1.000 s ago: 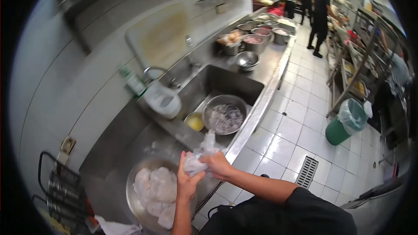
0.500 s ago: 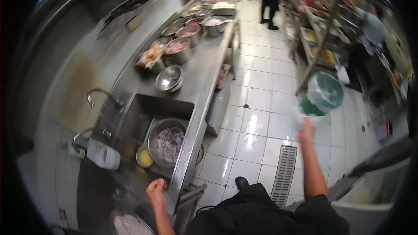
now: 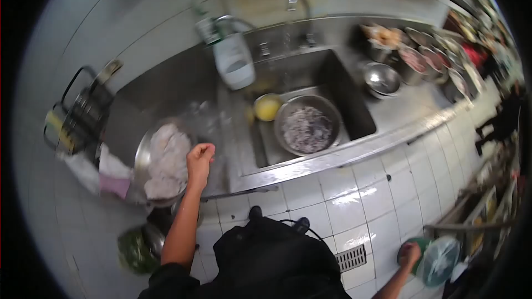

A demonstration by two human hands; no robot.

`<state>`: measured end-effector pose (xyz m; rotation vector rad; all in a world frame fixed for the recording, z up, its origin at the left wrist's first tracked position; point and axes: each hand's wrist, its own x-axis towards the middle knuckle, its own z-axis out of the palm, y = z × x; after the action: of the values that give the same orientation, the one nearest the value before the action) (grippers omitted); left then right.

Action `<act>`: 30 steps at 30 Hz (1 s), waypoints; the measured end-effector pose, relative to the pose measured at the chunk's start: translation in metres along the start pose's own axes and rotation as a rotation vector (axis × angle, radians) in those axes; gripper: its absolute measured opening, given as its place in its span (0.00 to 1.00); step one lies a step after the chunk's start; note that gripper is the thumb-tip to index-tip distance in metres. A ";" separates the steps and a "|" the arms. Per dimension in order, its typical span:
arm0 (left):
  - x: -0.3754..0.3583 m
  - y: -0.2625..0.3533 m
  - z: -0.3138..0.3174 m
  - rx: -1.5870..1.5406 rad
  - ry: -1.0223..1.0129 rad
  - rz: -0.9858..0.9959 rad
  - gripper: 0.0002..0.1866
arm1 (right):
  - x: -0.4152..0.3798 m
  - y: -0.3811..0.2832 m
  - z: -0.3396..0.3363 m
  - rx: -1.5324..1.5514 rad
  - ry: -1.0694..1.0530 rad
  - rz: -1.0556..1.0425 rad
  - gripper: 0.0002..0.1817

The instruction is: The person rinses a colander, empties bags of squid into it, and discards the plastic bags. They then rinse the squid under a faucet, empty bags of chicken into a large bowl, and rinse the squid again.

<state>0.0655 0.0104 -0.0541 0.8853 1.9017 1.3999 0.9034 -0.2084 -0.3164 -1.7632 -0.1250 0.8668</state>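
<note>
My left hand (image 3: 200,160) is closed in a loose fist with nothing showing in it, over the counter's front edge. Beside it is a wide metal bowl (image 3: 142,160) heaped with large pale, whitish pieces (image 3: 169,158). My right hand (image 3: 410,254), low at the right, has its fingers curled in and overlaps a green bin (image 3: 424,245) with a clear plastic liner (image 3: 440,260). Inside the sink (image 3: 354,116) sits a metal basin (image 3: 334,112) of greyish-pink shreds (image 3: 306,129), next to a small bowl of yellow liquid (image 3: 267,108).
Behind the sink stands a tap (image 3: 299,3); a white plastic jug (image 3: 234,63) is at its left corner. Metal bowls (image 3: 382,79) and filled pots (image 3: 413,65) line the counter's right. A drain grate (image 3: 351,258) lies in the tiled floor. Another person (image 3: 504,113) stands far right.
My view has swung left toward the sink and counter. My left hand now appears beside the bowl of pale pieces; my right hand has dropped low at the right, still by the green bin.
</note>
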 end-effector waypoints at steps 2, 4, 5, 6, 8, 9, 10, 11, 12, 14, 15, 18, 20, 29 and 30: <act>0.005 -0.008 -0.044 0.050 0.136 0.046 0.10 | -0.100 -0.031 0.167 -0.156 -0.104 0.082 0.15; 0.002 -0.012 -0.094 0.112 0.294 0.095 0.10 | -0.147 -0.045 0.271 -0.263 -0.408 0.015 0.18; -0.001 -0.013 -0.118 0.151 0.373 0.117 0.10 | -0.167 -0.050 0.312 -0.322 -0.568 -0.067 0.17; -0.004 -0.014 -0.139 0.190 0.437 0.144 0.10 | -0.192 -0.065 0.351 -0.340 -0.649 -0.131 0.16; -0.013 -0.021 -0.180 0.230 0.570 0.156 0.09 | -0.245 -0.098 0.419 -0.371 -0.768 -0.251 0.15; -0.018 -0.025 -0.198 0.248 0.631 0.157 0.09 | -0.269 -0.112 0.451 -0.393 -0.817 -0.309 0.15; -0.023 -0.031 -0.218 0.349 0.678 0.155 0.09 | -0.302 -0.123 0.480 -0.397 -0.888 -0.312 0.15; -0.025 -0.042 -0.237 0.353 0.741 0.136 0.10 | -0.340 -0.131 0.510 -0.392 -0.958 -0.314 0.15; -0.026 -0.058 -0.256 0.357 0.800 0.124 0.10 | -0.383 -0.136 0.539 -0.442 -1.054 -0.365 0.16; -0.031 -0.096 -0.300 0.319 0.869 0.066 0.13 | -0.449 -0.115 0.585 -0.553 -1.231 -0.441 0.16; -0.025 -0.119 -0.319 0.258 0.871 0.032 0.14 | -0.482 -0.102 0.605 -0.580 -1.321 -0.353 0.16; -0.009 -0.126 -0.339 0.164 0.835 -0.094 0.19 | -0.540 -0.038 0.663 -0.639 -1.407 -0.777 0.21; 0.005 -0.162 -0.368 0.226 0.769 -0.042 0.18 | -0.573 -0.048 0.671 -0.604 -1.379 -0.722 0.18; 0.054 -0.186 -0.382 0.223 0.714 -0.072 0.18 | -0.417 -0.110 0.655 -0.141 -0.713 -0.093 0.12; 0.054 -0.173 -0.374 0.209 0.725 -0.096 0.18 | -0.396 -0.131 0.648 -0.036 -0.624 -0.076 0.10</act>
<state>-0.2900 -0.1915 -0.1299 0.3745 2.6196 1.6181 0.2667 0.1596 -0.0865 -1.4559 -0.6126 1.3390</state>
